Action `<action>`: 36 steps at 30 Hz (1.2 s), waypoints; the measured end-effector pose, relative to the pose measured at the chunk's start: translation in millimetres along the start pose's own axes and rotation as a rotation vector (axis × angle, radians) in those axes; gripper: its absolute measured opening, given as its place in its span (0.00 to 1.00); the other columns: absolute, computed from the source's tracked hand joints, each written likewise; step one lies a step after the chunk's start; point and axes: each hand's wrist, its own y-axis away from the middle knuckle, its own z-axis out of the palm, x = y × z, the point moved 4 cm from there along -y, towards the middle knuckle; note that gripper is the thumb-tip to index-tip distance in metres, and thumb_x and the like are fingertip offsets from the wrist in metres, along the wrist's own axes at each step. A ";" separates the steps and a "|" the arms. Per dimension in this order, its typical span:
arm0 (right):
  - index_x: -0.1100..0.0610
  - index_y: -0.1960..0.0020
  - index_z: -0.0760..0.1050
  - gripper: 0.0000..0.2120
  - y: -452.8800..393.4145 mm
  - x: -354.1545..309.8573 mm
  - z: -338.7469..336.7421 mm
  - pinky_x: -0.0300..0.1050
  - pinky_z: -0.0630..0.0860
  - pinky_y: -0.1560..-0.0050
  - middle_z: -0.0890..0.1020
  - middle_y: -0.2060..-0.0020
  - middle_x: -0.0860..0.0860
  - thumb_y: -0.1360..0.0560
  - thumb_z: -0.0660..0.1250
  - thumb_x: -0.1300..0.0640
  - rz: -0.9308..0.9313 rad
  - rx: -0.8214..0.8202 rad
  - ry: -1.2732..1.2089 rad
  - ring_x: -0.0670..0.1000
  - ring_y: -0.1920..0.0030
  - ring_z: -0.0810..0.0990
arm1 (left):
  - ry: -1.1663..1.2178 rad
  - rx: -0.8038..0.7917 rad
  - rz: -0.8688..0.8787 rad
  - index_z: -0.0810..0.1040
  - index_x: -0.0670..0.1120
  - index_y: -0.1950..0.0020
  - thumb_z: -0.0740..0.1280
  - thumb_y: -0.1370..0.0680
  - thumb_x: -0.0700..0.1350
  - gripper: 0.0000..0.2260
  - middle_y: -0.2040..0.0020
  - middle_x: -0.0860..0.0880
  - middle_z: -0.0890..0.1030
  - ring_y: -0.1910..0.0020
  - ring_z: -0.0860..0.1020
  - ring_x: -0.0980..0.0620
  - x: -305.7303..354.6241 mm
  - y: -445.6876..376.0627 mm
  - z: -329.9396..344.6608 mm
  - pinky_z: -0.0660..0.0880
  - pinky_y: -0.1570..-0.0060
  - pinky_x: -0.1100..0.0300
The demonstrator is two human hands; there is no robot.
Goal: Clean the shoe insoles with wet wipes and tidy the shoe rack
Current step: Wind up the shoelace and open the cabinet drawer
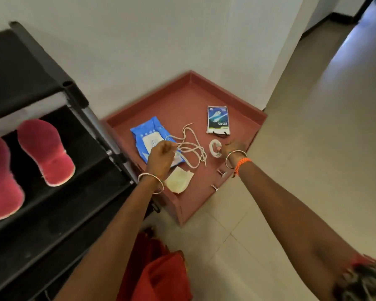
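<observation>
Two pink insoles (pixel 45 152) (pixel 0 181) lie on a shelf of the black shoe rack (pixel 59 203) at the left. On the reddish-brown tray table (pixel 178 101) lies a blue pack of wet wipes (pixel 148 135). Over the pack, my left hand (pixel 162 156) pinches a white shoelace (pixel 192 146) that loops across the tray. A used, yellowish wipe (pixel 179 179) lies just below that hand. My right hand (pixel 232 147) grips a small white roll (pixel 215 147) at the tray's right side.
A blue and white packet (pixel 218 120) lies near the tray's far right corner. White walls meet behind the tray. Red cloth (pixel 161 270) hangs below, between my arms. Pale tiled floor (pixel 302 170) stretches to the right toward a corridor.
</observation>
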 end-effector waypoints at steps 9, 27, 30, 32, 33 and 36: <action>0.58 0.53 0.80 0.12 -52.5 -4.7 26.1 0.43 0.70 0.59 0.83 0.53 0.56 0.28 0.69 0.50 -0.061 0.153 0.243 0.59 0.51 0.80 | -0.306 -0.025 0.181 0.77 0.43 0.52 0.60 0.26 0.30 0.11 0.51 0.48 0.80 0.50 0.77 0.52 -36.3 -44.4 9.1 0.72 0.49 0.68; 0.66 0.56 0.81 0.07 25.1 -52.9 64.2 0.47 0.69 0.59 0.82 0.61 0.63 0.28 0.64 0.65 -0.485 0.032 0.189 0.61 0.58 0.79 | -0.021 0.019 0.172 0.77 0.45 0.54 0.62 0.25 0.29 0.11 0.54 0.54 0.79 0.50 0.77 0.52 10.7 -14.1 -13.9 0.75 0.48 0.64; 0.68 0.58 0.80 0.06 51.4 -102.6 24.3 0.35 0.62 0.67 0.75 0.73 0.52 0.27 0.67 0.65 -0.571 0.105 -0.045 0.46 0.71 0.71 | -0.027 -0.004 0.218 0.74 0.37 0.42 0.59 0.24 0.27 0.13 0.47 0.48 0.77 0.47 0.78 0.51 41.9 -4.3 -19.7 0.74 0.50 0.69; 0.67 0.63 0.79 0.07 84.4 -146.1 -14.6 0.35 0.62 0.72 0.72 0.77 0.49 0.28 0.67 0.66 -0.680 0.119 -0.163 0.42 0.76 0.68 | 0.013 -0.017 0.310 0.71 0.35 0.39 0.57 0.25 0.25 0.16 0.45 0.46 0.76 0.50 0.78 0.56 80.8 11.1 -25.4 0.73 0.51 0.71; 0.66 0.64 0.79 0.07 100.5 -165.3 -32.2 0.35 0.65 0.72 0.75 0.77 0.52 0.28 0.67 0.66 -0.736 0.127 -0.215 0.42 0.76 0.70 | 0.059 -0.021 0.359 0.71 0.35 0.38 0.57 0.25 0.25 0.16 0.45 0.45 0.76 0.50 0.78 0.59 100.5 18.9 -27.4 0.74 0.51 0.70; 0.62 0.60 0.82 0.04 161.5 -216.3 -91.2 0.37 0.74 0.65 0.83 0.69 0.57 0.28 0.69 0.62 -0.868 0.196 -0.341 0.49 0.70 0.79 | 0.178 0.026 0.498 0.70 0.38 0.37 0.60 0.25 0.25 0.19 0.45 0.46 0.77 0.49 0.79 0.56 171.3 52.9 -42.6 0.75 0.45 0.64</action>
